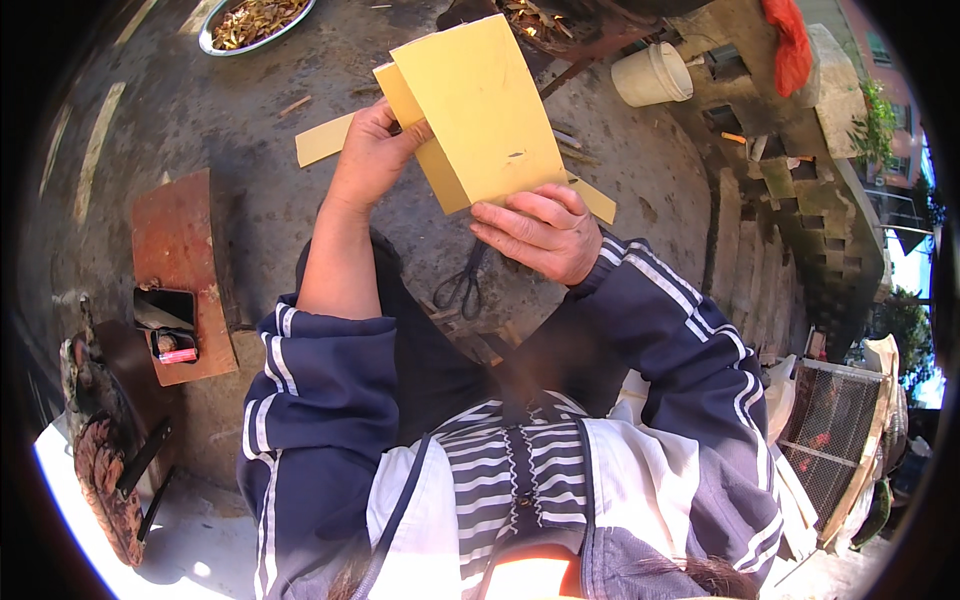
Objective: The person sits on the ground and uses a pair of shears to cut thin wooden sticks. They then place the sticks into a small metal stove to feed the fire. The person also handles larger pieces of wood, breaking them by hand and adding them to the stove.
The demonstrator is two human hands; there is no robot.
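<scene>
head view: both hands point(375, 150) point(548, 235) half-closed on yellow card point(480, 105) with small dark mark point(516, 154)

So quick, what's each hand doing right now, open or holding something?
Left hand: closed, holding the rear yellow panel.
Right hand: closed, holding the front yellow panel near its lower end.

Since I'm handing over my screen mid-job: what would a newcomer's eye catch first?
First, the yellow boards at upper centre, with the left hand and right hand on them. Then the bright red item at upper right, and the white bucket to its left.
</scene>
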